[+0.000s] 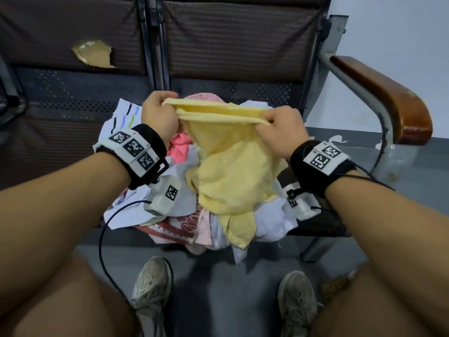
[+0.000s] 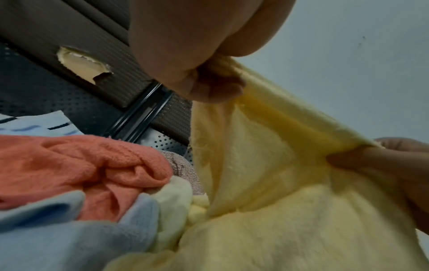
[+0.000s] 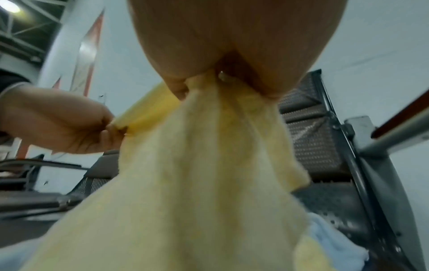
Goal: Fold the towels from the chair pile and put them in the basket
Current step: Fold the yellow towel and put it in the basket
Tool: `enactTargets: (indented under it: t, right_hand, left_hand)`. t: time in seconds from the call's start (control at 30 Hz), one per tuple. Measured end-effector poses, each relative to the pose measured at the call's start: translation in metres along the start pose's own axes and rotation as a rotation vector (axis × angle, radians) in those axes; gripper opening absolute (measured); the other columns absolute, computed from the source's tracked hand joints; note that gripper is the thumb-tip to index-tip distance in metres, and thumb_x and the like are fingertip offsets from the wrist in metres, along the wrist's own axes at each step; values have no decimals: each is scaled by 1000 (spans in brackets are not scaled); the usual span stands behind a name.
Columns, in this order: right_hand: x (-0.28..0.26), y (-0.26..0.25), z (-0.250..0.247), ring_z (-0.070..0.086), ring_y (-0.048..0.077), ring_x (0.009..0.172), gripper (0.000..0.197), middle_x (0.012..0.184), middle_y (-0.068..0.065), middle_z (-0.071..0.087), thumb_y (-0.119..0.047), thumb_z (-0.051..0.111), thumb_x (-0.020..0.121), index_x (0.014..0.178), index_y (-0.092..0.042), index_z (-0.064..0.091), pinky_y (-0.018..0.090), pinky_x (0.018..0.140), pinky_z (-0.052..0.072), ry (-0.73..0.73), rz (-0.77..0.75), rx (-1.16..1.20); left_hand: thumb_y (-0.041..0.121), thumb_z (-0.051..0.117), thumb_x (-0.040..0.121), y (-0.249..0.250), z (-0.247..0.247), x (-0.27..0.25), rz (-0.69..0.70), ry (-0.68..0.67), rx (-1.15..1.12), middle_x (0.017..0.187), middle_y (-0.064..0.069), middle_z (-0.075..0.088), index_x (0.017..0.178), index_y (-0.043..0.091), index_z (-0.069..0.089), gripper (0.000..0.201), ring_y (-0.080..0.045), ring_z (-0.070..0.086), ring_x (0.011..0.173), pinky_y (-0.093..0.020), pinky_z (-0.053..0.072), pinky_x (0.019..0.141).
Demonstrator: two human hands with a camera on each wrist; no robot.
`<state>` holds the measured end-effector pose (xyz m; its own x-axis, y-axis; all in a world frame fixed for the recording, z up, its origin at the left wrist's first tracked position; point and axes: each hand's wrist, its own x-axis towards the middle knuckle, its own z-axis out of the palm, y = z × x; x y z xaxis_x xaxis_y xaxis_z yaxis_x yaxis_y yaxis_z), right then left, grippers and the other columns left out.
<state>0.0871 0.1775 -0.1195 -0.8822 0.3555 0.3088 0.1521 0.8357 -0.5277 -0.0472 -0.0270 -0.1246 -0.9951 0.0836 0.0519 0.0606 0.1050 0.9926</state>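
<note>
A yellow towel [image 1: 230, 171] hangs above the pile of towels [image 1: 179, 222] on the chair seat. My left hand [image 1: 159, 110] pinches its upper left edge, and my right hand [image 1: 281, 124] pinches the upper right edge, so the top hem is stretched between them. The lower part of the yellow towel [image 2: 278, 210] drapes onto the pile. In the left wrist view, an orange-pink towel [image 2: 81, 165] and a light blue towel [image 2: 69, 238] lie beside it. In the right wrist view the yellow towel [image 3: 197, 183] hangs from my right hand [image 3: 209, 80]. No basket is in view.
The pile sits on a dark perforated metal bench with padded backrests, one torn [image 1: 93, 53]. A wooden armrest [image 1: 388, 93] stands to the right. My shoes [image 1: 151, 285] rest on the grey floor in front. A black cable [image 1: 104, 239] hangs from my left wrist.
</note>
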Motion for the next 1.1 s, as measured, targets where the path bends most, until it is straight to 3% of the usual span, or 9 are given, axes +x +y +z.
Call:
enactTargets:
  t: [0.13, 0.3, 0.43, 0.53, 0.63, 0.8, 0.93, 1.0, 1.1]
  right_hand:
    - [-3, 13, 7, 41, 23, 60, 35, 55, 6, 42, -25, 57, 92, 64, -3, 57, 35, 58, 27, -117, -73, -88]
    - [-19, 40, 26, 35, 16, 50, 56, 54, 2, 37, -45, 68, 90, 54, -13, 40, 31, 50, 29, -533, 18, -220]
    - [-18, 49, 18, 32, 17, 52, 53, 55, 3, 33, -42, 73, 85, 56, -11, 41, 33, 53, 29, -427, -5, -132]
    - [-20, 53, 17, 38, 18, 56, 45, 59, 5, 41, -37, 71, 87, 61, -8, 49, 34, 58, 35, -513, -15, -200]
    - [-25, 54, 22, 38, 21, 55, 55, 57, 7, 40, -43, 57, 97, 58, -9, 40, 33, 54, 30, -544, -6, -299]
    - [-26, 67, 16, 40, 20, 56, 50, 57, 5, 42, -37, 62, 94, 58, -8, 43, 34, 59, 35, -470, 20, -259]
    - [-27, 71, 10, 34, 18, 52, 58, 54, 5, 34, -45, 69, 89, 53, -13, 35, 33, 55, 30, -446, 23, -183]
    - [-24, 73, 9, 34, 17, 49, 59, 51, 2, 35, -45, 65, 92, 52, -14, 34, 31, 52, 29, -361, 13, -140]
    - [-24, 74, 8, 46, 15, 55, 45, 55, -3, 49, -44, 66, 92, 60, -13, 55, 30, 55, 36, -343, -19, -171]
  left_hand:
    - [-6, 30, 86, 3, 2, -1, -51, -31, -123, 87, -15, 66, 94, 14, 65, 40, -22, 68, 68, -29, 58, 56]
    - [-6, 37, 88, -9, -7, 3, -61, 25, -132, 85, -13, 69, 105, 8, 67, 37, -18, 70, 66, -29, 59, 59]
    - [-2, 43, 91, -20, -14, 12, -90, 34, -51, 88, -15, 68, 93, 14, 69, 31, -26, 69, 74, -28, 59, 57]
    - [2, 37, 97, -24, -17, 14, -207, -10, 43, 73, -14, 58, 90, 10, 61, 26, -15, 61, 42, -20, 48, 37]
    - [-1, 34, 97, -25, -15, 13, -253, -63, 89, 64, -9, 45, 87, 10, 58, 28, -8, 39, 25, -13, 32, 33]
    - [-5, 47, 95, -17, -16, 8, -272, -155, -131, 69, -9, 65, 101, 4, 68, 23, -11, 62, 49, -19, 53, 51]
    - [-6, 42, 92, -21, -20, 7, -308, -169, -65, 81, -11, 63, 107, 1, 72, 34, -17, 57, 60, -21, 54, 54]
    - [-5, 41, 92, -22, -21, 11, -350, -97, -42, 77, -10, 57, 93, 0, 67, 27, -16, 52, 58, -21, 50, 48]
    - [-3, 42, 93, -23, -24, 16, -398, -36, -42, 69, -8, 47, 72, 6, 49, 24, -17, 47, 57, -26, 47, 51]
